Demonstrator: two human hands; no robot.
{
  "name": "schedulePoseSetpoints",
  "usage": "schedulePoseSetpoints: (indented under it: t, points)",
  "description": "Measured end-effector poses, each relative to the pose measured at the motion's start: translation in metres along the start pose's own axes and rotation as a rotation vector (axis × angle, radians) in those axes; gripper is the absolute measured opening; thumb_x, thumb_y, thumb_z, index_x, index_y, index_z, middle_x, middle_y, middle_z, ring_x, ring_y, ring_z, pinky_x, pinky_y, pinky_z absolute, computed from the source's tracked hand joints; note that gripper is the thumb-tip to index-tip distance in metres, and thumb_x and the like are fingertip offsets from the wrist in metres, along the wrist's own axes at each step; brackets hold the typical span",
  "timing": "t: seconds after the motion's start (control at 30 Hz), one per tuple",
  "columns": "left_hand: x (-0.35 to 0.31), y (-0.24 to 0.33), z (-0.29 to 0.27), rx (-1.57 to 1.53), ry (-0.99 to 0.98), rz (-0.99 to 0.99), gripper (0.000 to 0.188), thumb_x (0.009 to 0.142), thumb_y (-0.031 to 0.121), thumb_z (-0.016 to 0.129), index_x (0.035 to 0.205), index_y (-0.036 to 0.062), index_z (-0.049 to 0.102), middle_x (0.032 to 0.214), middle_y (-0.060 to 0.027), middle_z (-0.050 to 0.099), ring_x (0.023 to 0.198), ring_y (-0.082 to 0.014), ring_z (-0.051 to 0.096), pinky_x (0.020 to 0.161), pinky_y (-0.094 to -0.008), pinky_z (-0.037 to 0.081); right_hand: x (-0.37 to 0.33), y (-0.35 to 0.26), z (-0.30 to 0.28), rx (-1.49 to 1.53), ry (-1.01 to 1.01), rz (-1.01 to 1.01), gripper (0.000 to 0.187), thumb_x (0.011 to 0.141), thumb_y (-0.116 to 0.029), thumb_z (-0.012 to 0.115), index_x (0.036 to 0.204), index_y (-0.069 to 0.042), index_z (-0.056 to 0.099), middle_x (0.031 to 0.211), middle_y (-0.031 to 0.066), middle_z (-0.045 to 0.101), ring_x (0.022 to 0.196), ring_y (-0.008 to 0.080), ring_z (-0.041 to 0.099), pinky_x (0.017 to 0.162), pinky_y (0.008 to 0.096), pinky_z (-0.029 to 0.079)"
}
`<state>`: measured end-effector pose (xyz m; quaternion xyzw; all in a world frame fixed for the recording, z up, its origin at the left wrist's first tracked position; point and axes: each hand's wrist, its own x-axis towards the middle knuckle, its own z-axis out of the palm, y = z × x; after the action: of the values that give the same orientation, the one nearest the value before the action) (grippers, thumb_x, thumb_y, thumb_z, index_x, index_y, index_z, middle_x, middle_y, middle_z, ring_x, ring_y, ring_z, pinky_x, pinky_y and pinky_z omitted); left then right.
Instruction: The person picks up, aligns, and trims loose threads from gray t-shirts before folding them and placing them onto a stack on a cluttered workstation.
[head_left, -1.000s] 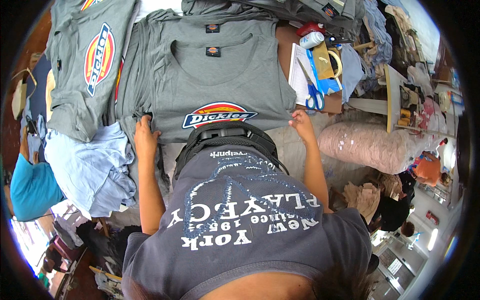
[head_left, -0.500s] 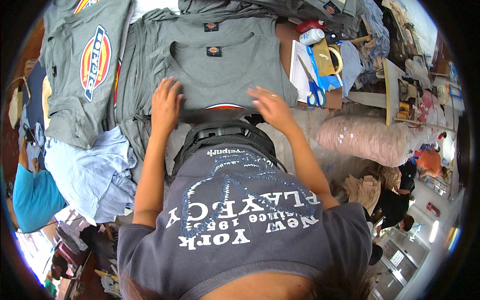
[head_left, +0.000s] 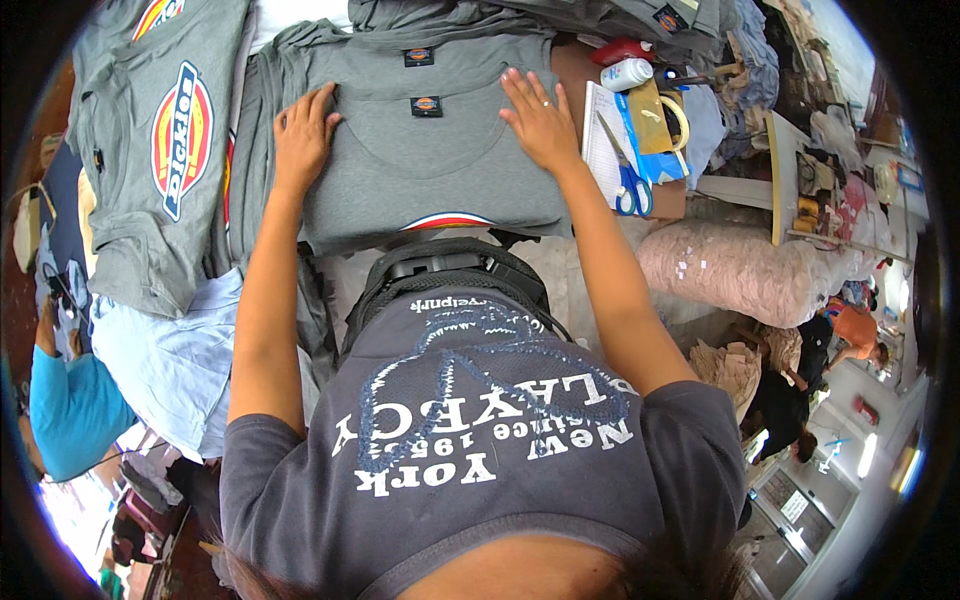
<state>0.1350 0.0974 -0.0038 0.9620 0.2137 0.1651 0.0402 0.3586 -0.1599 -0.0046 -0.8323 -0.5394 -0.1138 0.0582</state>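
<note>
In front of me lies a grey T-shirt (head_left: 422,185), its wide neckline toward the far side, with a dark label (head_left: 426,106) inside the collar. A sliver of a red, white and blue print shows at its near edge. My left hand (head_left: 303,138) rests on the shirt's left shoulder, fingers apart and slightly bent. On the right shoulder my right hand (head_left: 540,120) lies flat with its fingers spread. Neither hand grips the cloth. More grey shirts show beneath and beyond this one.
Printed grey shirts (head_left: 130,215) are piled at the left, above light blue cloth (head_left: 165,345). To the right are a notebook (head_left: 600,140), blue-handled scissors (head_left: 633,190), a tape roll (head_left: 681,125) and a white bottle (head_left: 627,74). A wrapped pinkish bundle (head_left: 715,270) sits lower right; people work nearby.
Both hands have moved away from me, from the shirt's lower part to its shoulders. The shirt's neckline now lies flatter and wider, and its near edge reaches a little closer to me.
</note>
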Motion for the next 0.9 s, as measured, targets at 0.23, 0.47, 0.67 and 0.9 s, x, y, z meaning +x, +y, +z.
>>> schedulePoseSetpoints:
  t: [0.23, 0.47, 0.67, 0.9]
  points:
    - [0.025, -0.019, -0.005, 0.095, 0.052, 0.093, 0.029, 0.079, 0.036, 0.049, 0.095, 0.0123, 0.052, 0.098, -0.0018, 0.050, 0.095, -0.0215, 0.044, 0.078, -0.0357, 0.033, 0.030, 0.025, 0.007, 0.376, 0.200, 0.081, 0.030, 0.078, -0.031, 0.052, 0.107, -0.022, 0.053, 0.114, -0.0019, 0.048, 0.105, 0.0222, 0.043, 0.089, 0.0437, 0.030]
    - [0.045, -0.031, -0.003, 0.140, 0.028, -0.103, 0.042, 0.080, 0.046, 0.044, 0.065, 0.0068, 0.047, 0.055, -0.0100, 0.056, 0.050, -0.0268, 0.056, 0.042, -0.0373, 0.039, 0.053, 0.037, 0.010, 0.285, 0.012, 0.211, 0.029, 0.071, -0.038, 0.059, 0.087, -0.014, 0.058, 0.095, -0.0005, 0.054, 0.098, 0.0258, 0.044, 0.082, 0.0416, 0.033]
    - [0.042, -0.023, 0.003, 0.243, 0.130, -0.136, 0.032, 0.078, 0.040, 0.051, 0.069, 0.0092, 0.050, 0.065, -0.0062, 0.056, 0.059, -0.0234, 0.055, 0.049, -0.0352, 0.041, 0.058, 0.039, 0.010, 0.334, 0.023, 0.202, 0.032, 0.068, -0.042, 0.061, 0.083, -0.015, 0.058, 0.093, -0.0009, 0.054, 0.096, 0.0249, 0.044, 0.077, 0.0443, 0.033]
    - [0.016, 0.108, -0.003, -0.389, 0.070, 0.350, 0.029, 0.071, 0.027, 0.060, 0.093, 0.0087, 0.054, 0.107, -0.0101, 0.049, 0.100, -0.0253, 0.046, 0.082, -0.0405, 0.036, 0.057, 0.030, 0.009, 0.338, 0.094, 0.168, 0.031, 0.069, -0.040, 0.061, 0.083, -0.013, 0.056, 0.092, 0.0007, 0.055, 0.096, 0.0262, 0.046, 0.076, 0.0438, 0.035]
